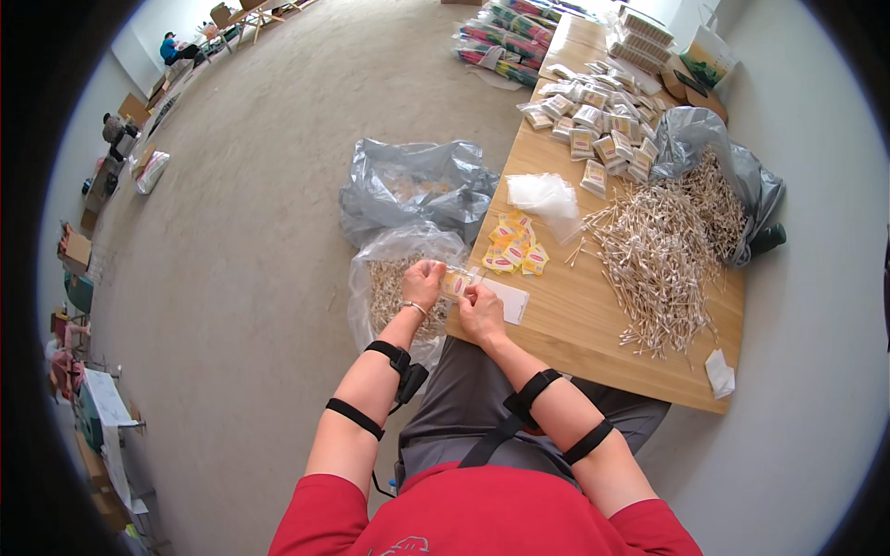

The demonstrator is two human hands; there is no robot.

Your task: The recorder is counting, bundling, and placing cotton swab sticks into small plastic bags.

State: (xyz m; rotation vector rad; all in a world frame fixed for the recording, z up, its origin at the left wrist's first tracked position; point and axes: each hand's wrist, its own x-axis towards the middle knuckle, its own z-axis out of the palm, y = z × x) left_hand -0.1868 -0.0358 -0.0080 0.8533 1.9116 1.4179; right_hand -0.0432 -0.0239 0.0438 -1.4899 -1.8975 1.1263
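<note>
Over the table's near left corner, my left hand (425, 284) and my right hand (483, 313) hold a small clear plastic bag (455, 283) between them. A yellow and white label shows inside it; whether swabs are in it too, I cannot tell. Fingers of both hands are closed on its edges. Beside my right hand a flat white rectangular piece (512, 302) lies on the table. Just beyond are loose yellow labels (515, 245) and a stack of clear empty bags (545, 196). A large heap of loose cotton swabs (649, 259) spreads to the right.
Filled swab packets (593, 120) pile up at the table's (593, 357) far end. A grey bag (691, 139) spills swabs near the wall. On the floor left of the table stand a clear bag of swabs (389, 287) and a grey plastic bag (371, 190). A crumpled white tissue (719, 373) lies near the right corner.
</note>
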